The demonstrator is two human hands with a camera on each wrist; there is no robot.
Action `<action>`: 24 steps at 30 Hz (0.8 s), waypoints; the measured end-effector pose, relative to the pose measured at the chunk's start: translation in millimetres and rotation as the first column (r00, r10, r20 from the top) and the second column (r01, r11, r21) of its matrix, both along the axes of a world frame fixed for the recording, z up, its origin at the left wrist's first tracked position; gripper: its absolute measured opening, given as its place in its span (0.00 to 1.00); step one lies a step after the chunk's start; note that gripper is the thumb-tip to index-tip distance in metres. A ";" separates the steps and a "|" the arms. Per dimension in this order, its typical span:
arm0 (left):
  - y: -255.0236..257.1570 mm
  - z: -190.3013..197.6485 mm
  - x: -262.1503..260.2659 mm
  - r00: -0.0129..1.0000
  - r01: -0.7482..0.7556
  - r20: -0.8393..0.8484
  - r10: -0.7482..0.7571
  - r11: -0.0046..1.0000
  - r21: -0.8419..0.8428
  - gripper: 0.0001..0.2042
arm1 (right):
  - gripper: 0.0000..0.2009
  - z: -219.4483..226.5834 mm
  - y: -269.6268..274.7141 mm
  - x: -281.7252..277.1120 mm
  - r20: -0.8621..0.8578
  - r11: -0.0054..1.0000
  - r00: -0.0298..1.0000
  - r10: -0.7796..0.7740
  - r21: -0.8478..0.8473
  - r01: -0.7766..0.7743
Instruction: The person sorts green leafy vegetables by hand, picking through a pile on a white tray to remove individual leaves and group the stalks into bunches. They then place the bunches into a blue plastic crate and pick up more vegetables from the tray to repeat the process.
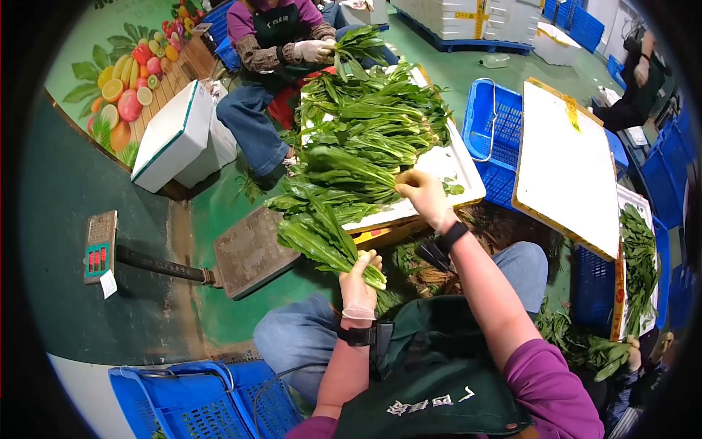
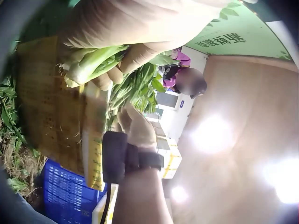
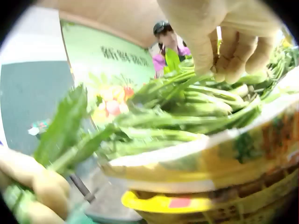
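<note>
A small bunch of long green leaves (image 1: 314, 241) is gripped near its pale stem ends by my gloved left hand (image 1: 358, 287), over my lap. In the left wrist view the stem ends (image 2: 86, 67) stick out from the curled fingers of that hand (image 2: 140, 23). My gloved right hand (image 1: 425, 196) is at the stem ends of leafy bunches (image 1: 351, 172) lying on a white foam lid (image 1: 439, 197). Its thumb and fingers come together above the stems in the right wrist view (image 3: 229, 42); whether they pinch a stem is hard to tell.
A platform scale (image 1: 252, 252) stands left of the greens. Blue baskets (image 1: 493, 132) and a foam lid (image 1: 567, 168) are at the right, another blue basket (image 1: 183, 402) at the lower left. A person in gloves (image 1: 314, 51) holds greens across the pile.
</note>
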State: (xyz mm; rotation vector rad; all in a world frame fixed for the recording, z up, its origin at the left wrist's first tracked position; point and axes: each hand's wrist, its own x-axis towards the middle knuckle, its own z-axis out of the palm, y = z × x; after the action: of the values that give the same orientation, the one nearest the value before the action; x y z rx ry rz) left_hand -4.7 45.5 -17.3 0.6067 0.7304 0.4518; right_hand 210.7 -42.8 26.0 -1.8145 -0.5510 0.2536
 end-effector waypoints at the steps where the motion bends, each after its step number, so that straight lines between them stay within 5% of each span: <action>1: -0.3 1.5 1.4 1.000 0.021 0.008 -0.021 1.000 0.000 0.08 | 0.09 10.3 -12.1 -11.8 -0.199 0.993 0.978 0.060 0.110 -0.038; 3: -4.7 3.5 7.8 0.997 0.051 0.065 -0.050 0.998 -0.022 0.09 | 0.10 16.7 -36.1 -44.4 -0.508 0.950 0.827 0.239 0.300 -0.090; 6: -13.9 19.1 14.8 0.977 0.102 0.196 -0.080 0.989 -0.104 0.10 | 0.12 -7.4 -53.4 -95.2 -0.549 0.939 0.780 0.302 0.312 -0.144; 8: -13.0 -4.3 13.7 0.973 0.130 0.188 -0.130 0.991 0.012 0.08 | 0.12 -22.0 -62.4 -113.2 -0.639 0.964 0.724 0.260 0.216 -0.155; 10: -18.5 -2.7 12.5 0.984 0.118 0.128 -0.121 0.992 0.031 0.08 | 0.12 -29.9 -65.1 -120.8 -0.632 0.970 0.736 0.241 0.190 -0.155; 13: -20.6 -7.2 11.7 0.983 0.128 0.128 -0.132 0.991 0.032 0.09 | 0.09 -40.2 -60.3 -127.4 -0.301 0.995 0.952 0.052 0.096 -0.024; 17: -18.7 -9.1 11.4 0.992 0.081 0.083 -0.093 0.986 0.146 0.08 | 0.08 -32.6 -59.8 -136.7 -0.208 0.993 0.977 -0.041 0.102 0.064; 20: -16.9 5.1 8.9 0.993 0.045 0.111 -0.050 0.998 0.047 0.07 | 0.08 -26.3 -61.6 -149.4 -0.362 0.981 0.932 0.030 0.191 0.043; 24: 3.2 3.1 3.4 0.992 -0.074 0.100 0.075 0.997 -0.016 0.08 | 0.11 -39.1 -81.3 -159.3 -0.135 0.996 0.989 0.061 0.065 -0.052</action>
State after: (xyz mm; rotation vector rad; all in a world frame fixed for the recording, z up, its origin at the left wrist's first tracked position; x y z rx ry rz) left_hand -1.2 48.8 -14.2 0.5427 0.6611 0.5425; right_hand 51.4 -124.1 -13.1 -1.7091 -0.5082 0.3932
